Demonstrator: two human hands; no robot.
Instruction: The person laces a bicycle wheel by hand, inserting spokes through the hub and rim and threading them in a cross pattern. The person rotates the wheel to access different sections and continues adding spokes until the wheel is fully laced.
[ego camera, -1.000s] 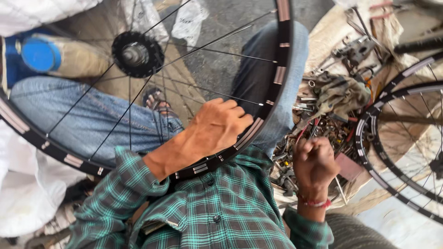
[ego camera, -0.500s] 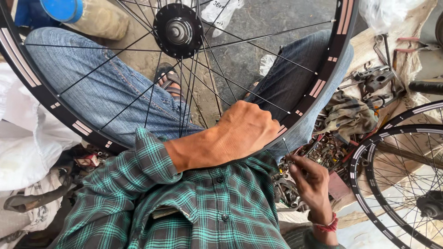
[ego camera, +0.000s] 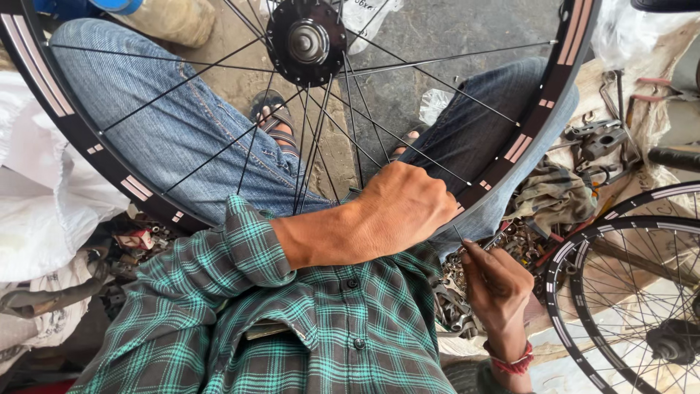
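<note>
While the left hand stays closed over the wheel rim across the lap, the right hand (lower before) now pinches a thin spoke beside that rim; lacing continues.

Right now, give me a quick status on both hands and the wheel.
Left hand gripping wheel rim across lap. Right hand pinching thin spoke at rim. Parts pile underneath, second wheel alongside.

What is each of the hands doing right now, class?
Left hand: closed around the black bicycle wheel rim.
Right hand: fingers pinched on a thin dark metal spoke.
</note>
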